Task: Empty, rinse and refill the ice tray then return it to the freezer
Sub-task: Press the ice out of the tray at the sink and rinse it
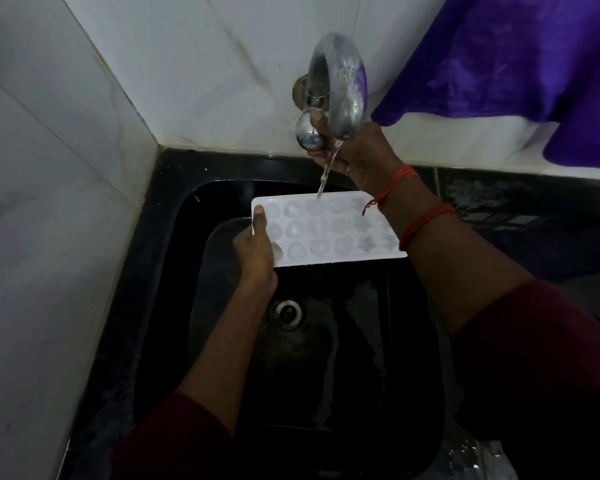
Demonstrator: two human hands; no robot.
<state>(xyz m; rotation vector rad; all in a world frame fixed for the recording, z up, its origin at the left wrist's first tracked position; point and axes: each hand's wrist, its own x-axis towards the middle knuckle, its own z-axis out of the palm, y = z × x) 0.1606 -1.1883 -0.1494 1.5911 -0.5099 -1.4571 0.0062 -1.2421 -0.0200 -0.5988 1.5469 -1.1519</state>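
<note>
A white ice tray (pixel 329 230) with several round cells is held level over the black sink (pixel 174 237). My left hand (pixel 257 251) grips its left end, thumb on top. A thin stream of water (pixel 326 171) falls from the curved metal tap spout (pixel 343 84) onto the tray's far row. My right hand (pixel 357 154) reaches behind the spout, fingers wrapped around the round tap knob (pixel 309 135). Its wrist, with orange thread bands, covers the tray's right far corner.
The sink drain (pixel 286 311) lies below the tray, and the basin floor is wet. White tiled walls (pixel 66 150) close in on the left and behind. A purple cloth (pixel 516 64) hangs at the upper right. A dark counter (pixel 534 216) runs right of the sink.
</note>
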